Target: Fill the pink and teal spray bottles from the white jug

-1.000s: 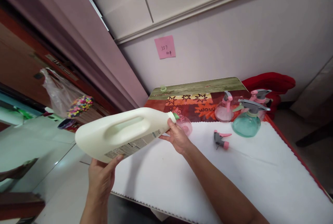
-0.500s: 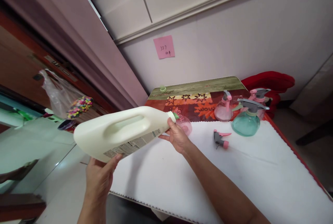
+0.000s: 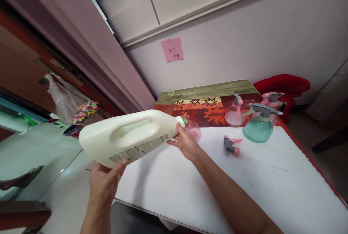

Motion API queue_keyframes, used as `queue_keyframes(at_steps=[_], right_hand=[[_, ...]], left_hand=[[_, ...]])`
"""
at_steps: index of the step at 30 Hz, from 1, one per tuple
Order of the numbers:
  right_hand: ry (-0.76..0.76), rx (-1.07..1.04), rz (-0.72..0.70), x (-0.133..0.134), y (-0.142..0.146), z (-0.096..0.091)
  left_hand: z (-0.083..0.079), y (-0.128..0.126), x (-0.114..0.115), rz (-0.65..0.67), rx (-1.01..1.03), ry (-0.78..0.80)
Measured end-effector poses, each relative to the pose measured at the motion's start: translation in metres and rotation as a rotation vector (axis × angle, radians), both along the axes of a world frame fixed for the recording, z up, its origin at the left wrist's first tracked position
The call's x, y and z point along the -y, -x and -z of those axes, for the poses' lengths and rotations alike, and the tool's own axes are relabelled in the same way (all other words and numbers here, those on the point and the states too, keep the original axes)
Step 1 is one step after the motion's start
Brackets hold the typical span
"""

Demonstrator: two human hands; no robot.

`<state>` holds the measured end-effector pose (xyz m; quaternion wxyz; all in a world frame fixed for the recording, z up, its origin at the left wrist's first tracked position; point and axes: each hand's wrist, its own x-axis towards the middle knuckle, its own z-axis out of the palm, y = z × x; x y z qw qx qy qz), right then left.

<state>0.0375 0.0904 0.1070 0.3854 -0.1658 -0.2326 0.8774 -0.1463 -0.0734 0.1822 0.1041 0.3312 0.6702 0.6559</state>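
Opaque white plastic jug (image 3: 127, 138), smooth, with a moulded loop handle and a printed label, held almost horizontal above the table's near-left corner. Left hand (image 3: 104, 183) cups the base end, thumb pressed on the label, the other fingers hidden beneath. Right hand (image 3: 185, 142) pinches the neck, thumb above, fingers curled below. The jug's green spout meets a small clear pink bottle (image 3: 194, 130) standing on the white cloth (image 3: 244, 183), whose near edge is scalloped. To the right lie a loose pink trigger head (image 3: 231, 145) and a round teal spray bottle (image 3: 257, 129). A broad stretch of bare cloth lies nearest the person.
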Motion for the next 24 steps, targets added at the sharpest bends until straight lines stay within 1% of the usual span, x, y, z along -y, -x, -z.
queue_keyframes(at_steps=[2, 4, 9, 24], right_hand=[[-0.001, -0.002, -0.001, 0.0, -0.0002, -0.0002], [0.0, 0.0, -0.003, 0.0001, -0.0005, -0.0005], [0.004, 0.005, -0.007, 0.0, -0.0007, -0.001], [0.009, 0.002, -0.01, 0.001, -0.0021, -0.0047]], left_hand=[[0.0009, 0.0012, -0.0002, 0.024, 0.084, -0.011], [0.0015, 0.0023, -0.0006, 0.025, 0.114, -0.018], [-0.0002, 0.0015, -0.0009, 0.042, 0.109, -0.028], [-0.0017, 0.0012, 0.0015, 0.032, 0.094, -0.037]])
